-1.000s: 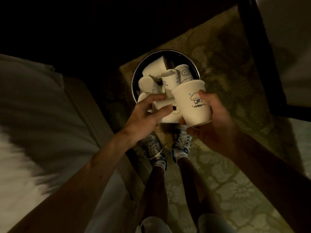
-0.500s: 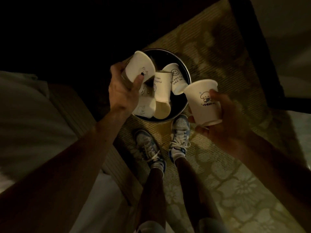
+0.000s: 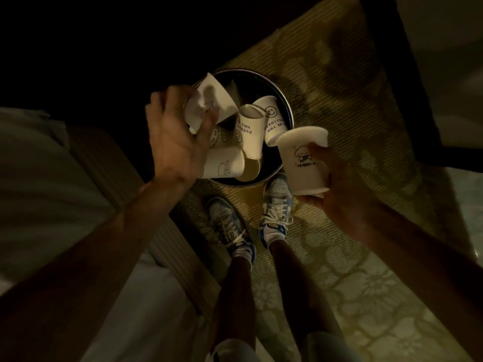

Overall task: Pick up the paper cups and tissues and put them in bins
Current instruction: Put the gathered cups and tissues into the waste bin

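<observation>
A round metal bin [image 3: 286, 111] stands on the rug just ahead of my feet and holds several white printed paper cups [image 3: 252, 131]. My left hand [image 3: 177, 137] is over the bin's left rim, blurred, with its fingers spreading. Its thumb and fingertips still touch a tilted paper cup [image 3: 217, 97] above the bin. At the bin's right edge, my right hand [image 3: 339, 189] grips an upright paper cup [image 3: 303, 160] with a cartoon print. No tissues are visible.
My two feet in blue and white sneakers [image 3: 277, 205] stand on a patterned rug [image 3: 339, 283] right behind the bin. A bed with pale bedding [image 3: 39, 192] runs along the left. A dark furniture frame [image 3: 407, 82] crosses the upper right.
My left hand took one cup from the right hand's stack and carried it over the bin's left side; now its fingers spread and the cup tips. The right hand moved slightly right.
</observation>
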